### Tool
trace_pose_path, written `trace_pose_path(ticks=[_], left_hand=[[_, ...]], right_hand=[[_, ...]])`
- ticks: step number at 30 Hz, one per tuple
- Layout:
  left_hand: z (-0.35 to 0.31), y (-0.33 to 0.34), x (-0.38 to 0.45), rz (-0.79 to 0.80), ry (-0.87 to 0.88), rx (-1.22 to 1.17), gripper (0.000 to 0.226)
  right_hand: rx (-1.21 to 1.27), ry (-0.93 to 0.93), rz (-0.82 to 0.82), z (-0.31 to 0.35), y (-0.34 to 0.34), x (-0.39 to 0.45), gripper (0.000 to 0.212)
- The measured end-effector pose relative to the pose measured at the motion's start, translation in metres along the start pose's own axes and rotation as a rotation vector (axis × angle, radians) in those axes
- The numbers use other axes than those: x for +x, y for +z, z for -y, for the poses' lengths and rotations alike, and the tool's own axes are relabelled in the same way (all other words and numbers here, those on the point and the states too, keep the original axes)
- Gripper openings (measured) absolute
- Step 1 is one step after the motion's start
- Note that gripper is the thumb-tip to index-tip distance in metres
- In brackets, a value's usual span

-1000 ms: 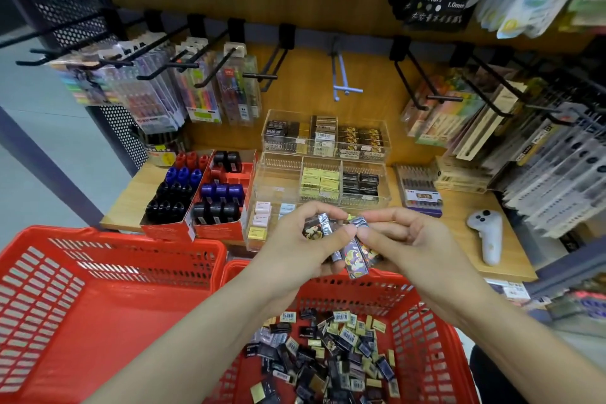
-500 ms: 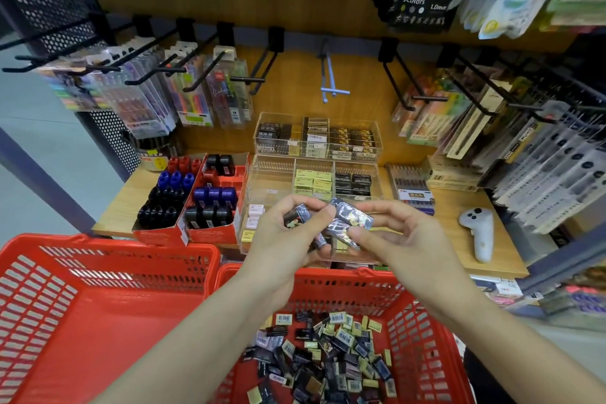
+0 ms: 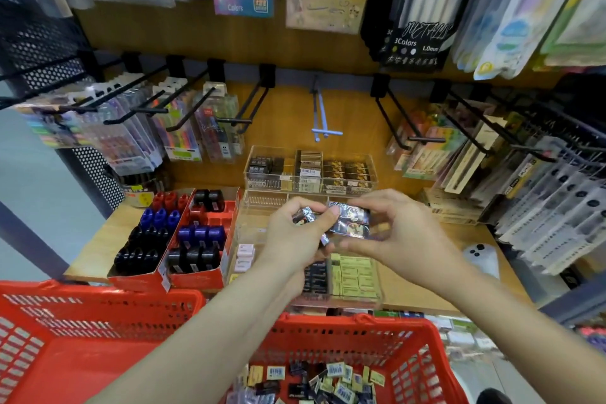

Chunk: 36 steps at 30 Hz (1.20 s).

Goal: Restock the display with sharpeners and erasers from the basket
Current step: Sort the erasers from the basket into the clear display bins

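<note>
Above the clear tray (image 3: 377, 285) at the shelf's front edge, the left hand (image 3: 295, 239) pinches glossy wrapped erasers (image 3: 349, 221), and the right hand (image 3: 398, 233) grips the same bundle. Their long axis runs left-right; the tray lies directly below, equally near both hands.

Two baskets (image 3: 377, 328) at the lower frame are bright red with slotted walls. The erasers (image 3: 349, 221) at centre wear dark, shiny printed wrappers. Sharpeners (image 3: 200, 234) at left centre are red, blue and black, in red cartons. The worktop (image 3: 98, 239) is light wood; the hooks (image 3: 396, 121) are black.
</note>
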State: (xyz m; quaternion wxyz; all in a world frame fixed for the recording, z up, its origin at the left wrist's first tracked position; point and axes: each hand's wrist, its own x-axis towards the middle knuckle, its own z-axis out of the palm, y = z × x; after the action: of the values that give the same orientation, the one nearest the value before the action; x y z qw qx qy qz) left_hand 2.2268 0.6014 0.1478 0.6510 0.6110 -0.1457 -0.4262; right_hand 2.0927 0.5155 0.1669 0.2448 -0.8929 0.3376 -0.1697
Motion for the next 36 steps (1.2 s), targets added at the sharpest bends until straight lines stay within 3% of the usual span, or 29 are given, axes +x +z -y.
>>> trace_pose_path(ticks=[3, 7, 15, 20, 25, 28, 32, 36], left_hand=[[-0.001, 0.008, 0.022, -0.030, 0.030, 0.020, 0.017], [0.004, 0.007, 0.051, -0.043, 0.024, 0.045, 0.013], [0.014, -0.005, 0.091, -0.017, -0.102, -0.041, 0.011], [0.031, -0.008, 0.086, 0.070, -0.153, -0.061, 0.008], [0.042, -0.006, 0.085, 0.079, -0.177, -0.101, 0.011], [0.044, -0.006, 0.084, 0.073, -0.173, -0.107, 0.012], [0.043, -0.009, 0.078, 0.056, -0.163, -0.113, 0.013], [0.044, -0.011, 0.074, 0.047, -0.188, -0.098, 0.010]], right_hand=[[-0.256, -0.123, -0.062, -0.004, 0.008, 0.023, 0.064], [-0.402, -0.163, -0.065, -0.015, 0.024, 0.052, 0.057], [-0.393, 0.141, -0.015, -0.084, 0.029, 0.171, 0.054], [-0.570, 0.278, 0.085, -0.112, 0.049, 0.206, 0.058], [-0.541, 0.290, 0.063, -0.115, 0.051, 0.209, 0.054], [-0.427, 0.165, 0.003, -0.101, 0.055, 0.190, 0.035], [-0.435, 0.091, 0.157, -0.094, 0.070, 0.160, 0.062], [-0.537, 0.163, 0.136, -0.109, 0.077, 0.159, 0.076]])
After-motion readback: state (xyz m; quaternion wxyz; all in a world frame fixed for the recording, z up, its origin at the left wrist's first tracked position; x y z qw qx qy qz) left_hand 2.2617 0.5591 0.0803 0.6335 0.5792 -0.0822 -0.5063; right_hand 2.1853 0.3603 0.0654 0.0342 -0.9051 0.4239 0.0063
